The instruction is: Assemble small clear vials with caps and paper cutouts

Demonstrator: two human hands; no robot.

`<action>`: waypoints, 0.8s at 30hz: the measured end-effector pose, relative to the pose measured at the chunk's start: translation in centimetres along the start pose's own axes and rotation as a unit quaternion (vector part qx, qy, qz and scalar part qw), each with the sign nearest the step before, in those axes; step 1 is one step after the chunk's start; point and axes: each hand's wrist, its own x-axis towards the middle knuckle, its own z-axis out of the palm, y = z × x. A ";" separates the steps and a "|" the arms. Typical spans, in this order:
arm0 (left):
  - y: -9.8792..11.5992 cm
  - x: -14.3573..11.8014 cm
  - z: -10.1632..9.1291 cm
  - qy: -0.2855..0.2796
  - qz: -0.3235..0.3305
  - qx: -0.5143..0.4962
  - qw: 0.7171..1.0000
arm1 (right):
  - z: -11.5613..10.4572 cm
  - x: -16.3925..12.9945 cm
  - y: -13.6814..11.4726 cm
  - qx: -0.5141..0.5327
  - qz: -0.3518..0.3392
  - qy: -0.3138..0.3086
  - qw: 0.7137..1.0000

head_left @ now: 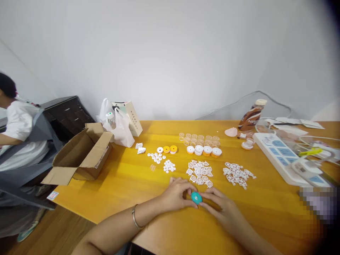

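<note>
Left hand (pixel 177 193) and right hand (pixel 222 206) together, fingertips pinched on a small teal disc (pixel 196 197) held between them just above the yellow table (pixel 127 184), white plastic cutouts (pixel 199 172) just beyond the fingers, cardboard box (pixel 85 154) far off to the left

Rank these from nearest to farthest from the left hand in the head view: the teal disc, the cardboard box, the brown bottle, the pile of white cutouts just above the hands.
1. teal disc, held between both hands, touching the left hand.
2. pile of white cutouts, just beyond the fingers.
3. cardboard box, far left table edge.
4. brown bottle, far right, near the wall.
</note>
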 end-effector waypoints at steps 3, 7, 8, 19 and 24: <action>0.2 -0.2 -0.1 0.002 0.004 0.003 1.000 | 0.0 0.0 0.1 0.009 -0.003 0.003 1.000; 0.4 -0.4 -2.5 0.038 0.032 -0.005 0.999 | -0.2 0.0 0.1 0.021 -0.010 0.010 1.000; 0.2 -0.5 -3.6 0.049 0.039 -0.003 0.998 | -0.2 0.0 0.0 0.020 -0.007 0.011 1.000; -9.0 -2.6 -13.0 0.064 -0.182 0.094 0.977 | -0.3 0.1 -0.5 0.020 0.005 0.013 1.000; -9.8 -2.7 -12.6 0.030 -0.201 0.081 0.976 | -0.3 0.0 -0.2 0.027 0.008 0.005 1.000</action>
